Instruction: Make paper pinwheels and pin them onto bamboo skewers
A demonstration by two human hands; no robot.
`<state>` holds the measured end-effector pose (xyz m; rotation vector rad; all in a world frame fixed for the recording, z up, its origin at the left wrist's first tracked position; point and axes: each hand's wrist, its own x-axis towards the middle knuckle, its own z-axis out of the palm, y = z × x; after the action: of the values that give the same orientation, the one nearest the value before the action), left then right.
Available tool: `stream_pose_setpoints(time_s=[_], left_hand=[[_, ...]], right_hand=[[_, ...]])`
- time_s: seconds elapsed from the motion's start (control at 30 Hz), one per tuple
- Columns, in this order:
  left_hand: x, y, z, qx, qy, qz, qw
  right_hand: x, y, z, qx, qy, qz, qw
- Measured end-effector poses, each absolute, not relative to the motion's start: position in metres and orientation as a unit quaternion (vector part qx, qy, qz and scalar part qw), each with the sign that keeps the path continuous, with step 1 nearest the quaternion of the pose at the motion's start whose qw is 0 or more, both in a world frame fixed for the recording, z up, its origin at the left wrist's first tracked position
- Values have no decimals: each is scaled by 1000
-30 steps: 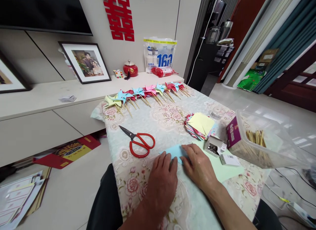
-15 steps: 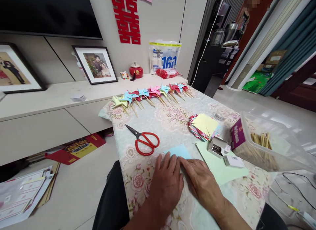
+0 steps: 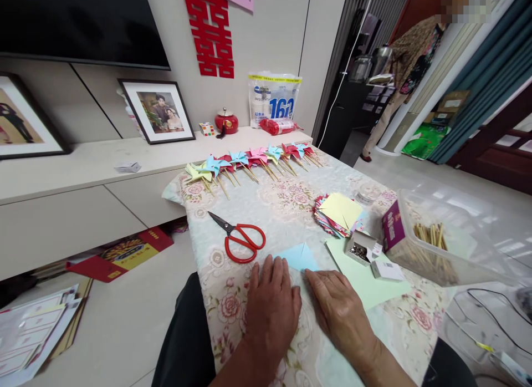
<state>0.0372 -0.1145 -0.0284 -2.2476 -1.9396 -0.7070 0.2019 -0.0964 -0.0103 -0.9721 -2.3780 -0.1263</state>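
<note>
Hands flat, fingers spread: left hand (image 3: 272, 306) and right hand (image 3: 338, 306) press blue paper (image 3: 298, 258) on table (image 3: 291, 207), gripping nothing; scissors (image 3: 239, 237) nearby

Scissors (image 3: 240, 240) lie left of the paper stack (image 3: 338, 214), pinwheels (image 3: 249, 161) behind both.

Low in the frame's centre, a left hand (image 3: 272, 306) and a right hand (image 3: 338, 309) press flat on a light blue paper square (image 3: 300, 256) lying on a floral-clothed bench (image 3: 291, 201). Red-handled scissors (image 3: 239, 237) lie just left; paper pinwheels (image 3: 249, 159) line the far edge.
</note>
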Motion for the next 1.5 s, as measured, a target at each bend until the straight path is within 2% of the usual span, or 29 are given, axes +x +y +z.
stream_pose_setpoints(time_s=[0.27,0.53,0.93,1.13,1.23,1.4,1.5], left_hand=[[38,-115,-23,-729,-643,-230,47],[33,-114,-41,-791,-513,-307,126],[38,-113,-37,-809,-524,-247,102],[32,-113,-36,-798,-496,-327,99],[23,-117,-21,-770,-485,-414,9],[6,-123,19,-627,-416,-486,-445],[1,-122,29,-497,-387,-471,-617]], right_hand=[[207,-98,-15,-440,-845,-61,298],[209,-95,-14,-460,-819,-7,344],[209,-91,-15,-455,-807,18,377],[215,-93,-13,-453,-775,56,438],[220,-94,-14,-466,-729,125,485],[223,-93,-14,-418,-652,349,527],[220,-89,-8,-376,-580,487,534]])
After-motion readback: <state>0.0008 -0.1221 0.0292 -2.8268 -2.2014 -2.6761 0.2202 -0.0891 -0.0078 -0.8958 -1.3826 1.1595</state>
